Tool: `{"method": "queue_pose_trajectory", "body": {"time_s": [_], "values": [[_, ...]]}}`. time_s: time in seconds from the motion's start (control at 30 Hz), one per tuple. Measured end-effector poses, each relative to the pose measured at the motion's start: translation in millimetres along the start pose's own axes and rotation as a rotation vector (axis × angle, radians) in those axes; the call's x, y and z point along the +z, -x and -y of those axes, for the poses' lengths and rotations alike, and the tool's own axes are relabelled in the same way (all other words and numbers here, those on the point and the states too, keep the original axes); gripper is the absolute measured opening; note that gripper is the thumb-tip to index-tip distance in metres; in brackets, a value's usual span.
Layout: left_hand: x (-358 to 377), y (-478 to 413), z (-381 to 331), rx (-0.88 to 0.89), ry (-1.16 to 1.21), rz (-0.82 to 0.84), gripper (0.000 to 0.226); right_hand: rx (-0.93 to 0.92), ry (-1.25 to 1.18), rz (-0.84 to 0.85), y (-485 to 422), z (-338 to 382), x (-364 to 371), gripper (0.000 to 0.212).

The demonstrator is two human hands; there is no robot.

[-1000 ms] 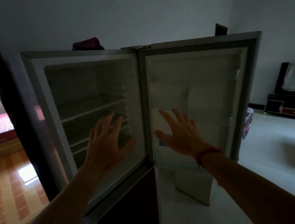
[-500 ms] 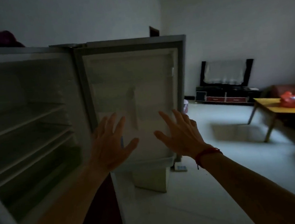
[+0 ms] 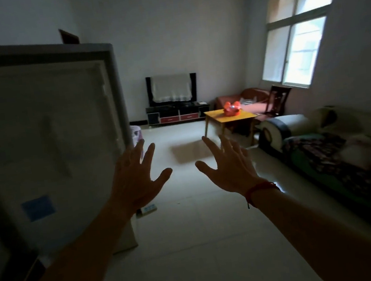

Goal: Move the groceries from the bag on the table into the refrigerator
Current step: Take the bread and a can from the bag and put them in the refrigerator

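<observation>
The open refrigerator door [image 3: 48, 142] fills the left of the view, its pale inner face turned toward me; the fridge's shelves are out of view. A red-orange bag [image 3: 232, 109] sits on a yellow table [image 3: 221, 118] far across the room. My left hand [image 3: 136, 180] is held out in front of me with spread fingers, empty, just right of the door's edge. My right hand [image 3: 229, 167], a red string at its wrist, is also spread and empty.
A pale tiled floor [image 3: 190, 232] stretches from me to the table. A sofa [image 3: 333, 151] with dark bedding runs along the right wall. A TV cabinet [image 3: 177, 114] stands at the far wall, a dark chair [image 3: 277, 100] under the bright window [image 3: 296, 44].
The view has swung right, from the open fridge interior to the room. The shelves left the frame; table and bag came into view. Both hands stay spread and empty.
</observation>
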State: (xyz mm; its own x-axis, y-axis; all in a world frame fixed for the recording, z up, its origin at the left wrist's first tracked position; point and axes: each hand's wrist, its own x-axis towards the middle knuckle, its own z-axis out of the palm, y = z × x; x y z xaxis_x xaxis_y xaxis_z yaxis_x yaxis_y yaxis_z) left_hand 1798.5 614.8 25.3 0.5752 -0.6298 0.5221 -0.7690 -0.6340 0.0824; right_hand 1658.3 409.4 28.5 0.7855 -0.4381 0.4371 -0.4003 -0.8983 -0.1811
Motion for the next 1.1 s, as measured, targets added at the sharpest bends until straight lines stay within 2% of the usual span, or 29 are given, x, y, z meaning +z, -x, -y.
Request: {"method": "queue_pose_trajectory", "body": {"time_s": [0.2,0.47,1.1], "values": [[33.3,-28.8,-77.2,0.105,0.078,0.006,0.09,0.127,0.053,-0.036,27.5,-83.7,-24.2,0.08],[70.4,-43.4,-167.0,0.192,0.116,0.057,0.09,0.228,0.084,-0.037,55.6,-173.2,-40.2,0.074],[118.8,-99.6,-237.5,0.272,0.111,0.036,0.09,0.281,0.121,-0.037,39.8,-264.3,-36.3,0.075]]}}
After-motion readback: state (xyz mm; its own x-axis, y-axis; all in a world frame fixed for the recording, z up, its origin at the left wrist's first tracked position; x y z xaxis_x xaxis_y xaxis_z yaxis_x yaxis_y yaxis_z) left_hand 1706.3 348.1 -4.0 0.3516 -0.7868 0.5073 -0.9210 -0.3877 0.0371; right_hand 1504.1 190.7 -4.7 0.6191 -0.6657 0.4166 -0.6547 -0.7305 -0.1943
